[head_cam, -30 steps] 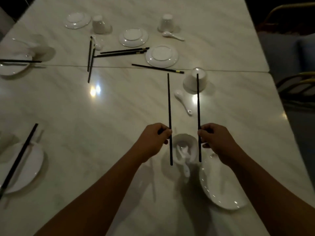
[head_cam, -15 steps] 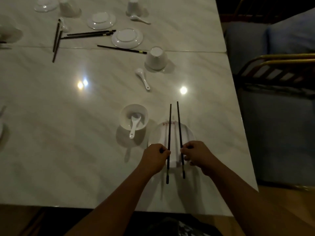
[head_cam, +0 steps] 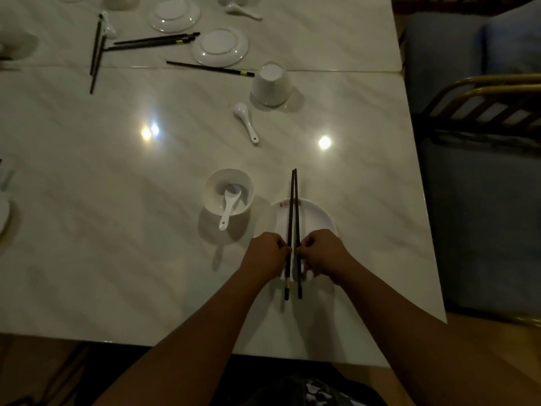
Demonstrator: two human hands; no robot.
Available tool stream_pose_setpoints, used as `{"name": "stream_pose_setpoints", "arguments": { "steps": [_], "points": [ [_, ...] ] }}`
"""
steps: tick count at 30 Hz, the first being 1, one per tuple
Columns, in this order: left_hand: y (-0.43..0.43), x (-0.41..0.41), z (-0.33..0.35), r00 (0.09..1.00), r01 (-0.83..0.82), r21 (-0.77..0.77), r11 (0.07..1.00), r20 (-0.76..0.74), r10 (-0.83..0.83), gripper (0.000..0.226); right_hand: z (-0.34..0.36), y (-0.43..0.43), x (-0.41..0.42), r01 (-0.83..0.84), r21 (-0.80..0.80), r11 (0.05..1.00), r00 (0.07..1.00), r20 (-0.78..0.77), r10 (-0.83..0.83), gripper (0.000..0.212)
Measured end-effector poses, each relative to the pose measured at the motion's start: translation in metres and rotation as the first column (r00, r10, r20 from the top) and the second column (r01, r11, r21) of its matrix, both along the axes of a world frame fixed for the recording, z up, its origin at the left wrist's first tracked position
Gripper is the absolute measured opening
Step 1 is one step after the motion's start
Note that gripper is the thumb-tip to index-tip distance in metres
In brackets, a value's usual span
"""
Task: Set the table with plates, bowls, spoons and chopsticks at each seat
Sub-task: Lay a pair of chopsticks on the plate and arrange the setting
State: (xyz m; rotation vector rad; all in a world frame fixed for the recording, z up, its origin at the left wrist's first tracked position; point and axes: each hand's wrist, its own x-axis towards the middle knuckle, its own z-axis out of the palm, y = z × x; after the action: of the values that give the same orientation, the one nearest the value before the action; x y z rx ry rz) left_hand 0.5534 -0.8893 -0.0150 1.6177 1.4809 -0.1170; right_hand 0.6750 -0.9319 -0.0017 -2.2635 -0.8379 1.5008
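Over the near plate (head_cam: 317, 221), two dark chopsticks (head_cam: 291, 212) point straight away from the person, far tips touching, near ends slightly apart and reaching past the plate's near rim. The left hand (head_cam: 268, 256) pinches the left stick and the right hand (head_cam: 322, 254) pinches the right one, fingers curled, both toward the near ends. Whether the sticks already rest on the plate or sit just above it cannot be told. The step looks like laying the pair across the plate for this seat. To do it well, close the gap at the near ends so the sticks run parallel, even up their ends, lower both together until each bears on the far and near rim, then loosen the fingers slowly; slim sticks on glossy china may roll or slide if let go unevenly. Just left of the plate stands a white bowl (head_cam: 210, 197) with a white spoon (head_cam: 229, 206) leaning inside, its handle over the near rim, so the left hand should draw back without brushing it. Farther out on the pale marble bench (head_cam: 117, 200) lie a loose spoon (head_cam: 247, 121), an upturned cup (head_cam: 270, 85), a single stick (head_cam: 209, 68), two upturned plates and more dark sticks, probably for seats not yet set. Beyond the bench's right edge is a chair (head_cam: 483, 104).
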Motion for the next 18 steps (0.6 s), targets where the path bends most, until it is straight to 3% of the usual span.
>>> {"name": "stream_pose_setpoints", "arguments": {
  "steps": [4,12,18],
  "points": [
    [-0.001,0.002,-0.001,0.998,-0.060,-0.012,0.998,0.026,0.061,0.008,0.001,0.002,-0.004,-0.020,0.049,0.999,0.998,0.054,0.018,0.008],
    [-0.004,0.001,-0.003,0.995,-0.065,0.001,0.998,0.072,0.064,0.005,-0.003,-0.004,-0.008,0.028,0.067,0.997,0.999,0.032,-0.030,0.016],
    [-0.009,-0.006,0.004,0.997,0.013,0.085,0.996,0.075,-0.019,0.018,-0.001,-0.016,-0.008,0.037,0.111,0.993,0.998,0.042,-0.042,0.021]
  ]
}}
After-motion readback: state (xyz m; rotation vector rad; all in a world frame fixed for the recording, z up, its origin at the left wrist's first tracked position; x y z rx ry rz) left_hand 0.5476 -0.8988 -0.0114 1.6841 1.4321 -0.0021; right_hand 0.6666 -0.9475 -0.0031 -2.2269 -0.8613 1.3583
